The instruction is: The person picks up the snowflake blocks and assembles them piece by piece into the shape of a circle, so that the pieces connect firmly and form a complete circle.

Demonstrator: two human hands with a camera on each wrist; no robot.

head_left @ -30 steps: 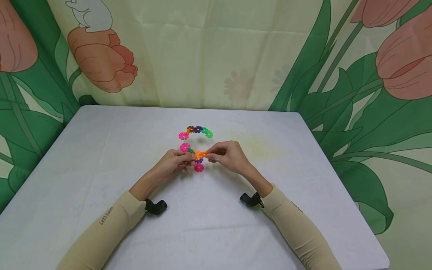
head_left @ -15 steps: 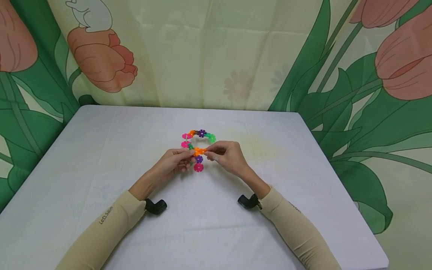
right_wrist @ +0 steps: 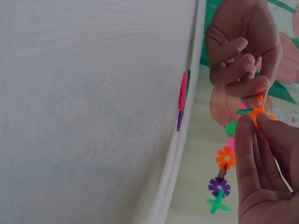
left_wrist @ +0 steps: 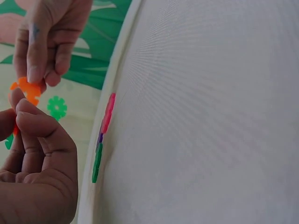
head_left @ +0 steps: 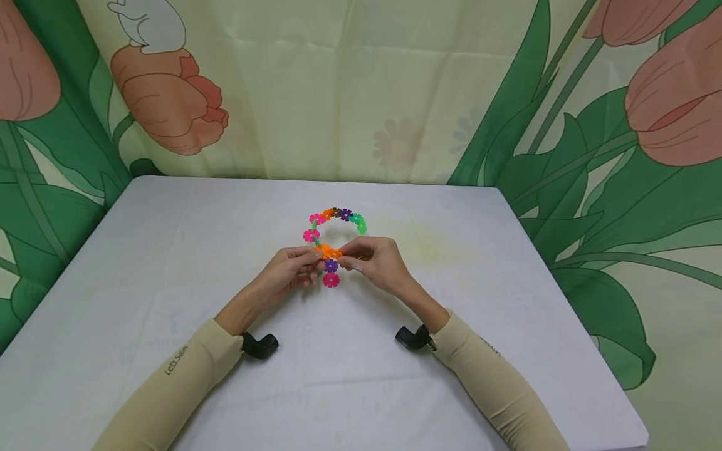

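In the head view, a curved chain of snowflake discs [head_left: 310, 235] hangs between the two hands over the middle of the table. The left hand [head_left: 284, 273] pinches it at the orange discs [head_left: 328, 252] from the left. From the right, the right hand [head_left: 376, 263] pinches an orange disc too. Beyond the fingers, the chain arcs through pink, orange, brown and purple to a green end [right_wrist: 218, 204]. Fingertips partly hide how the orange discs join. Close below the hands lie loose discs: a purple one [head_left: 331, 265], a pink one [left_wrist: 108, 113] and a green one [left_wrist: 97, 163].
A white cloth covers the table [head_left: 350, 376]. Behind it hangs a curtain [head_left: 350, 94] printed with tulips and a rabbit. Black wrist cameras sit at the left cuff [head_left: 261, 345] and the right cuff [head_left: 413, 337].
The chain's free arc has dipped, then risen, shifting right and turning slightly in the hands. The right hand has moved a little left, towards the left hand. The loose discs stay put.
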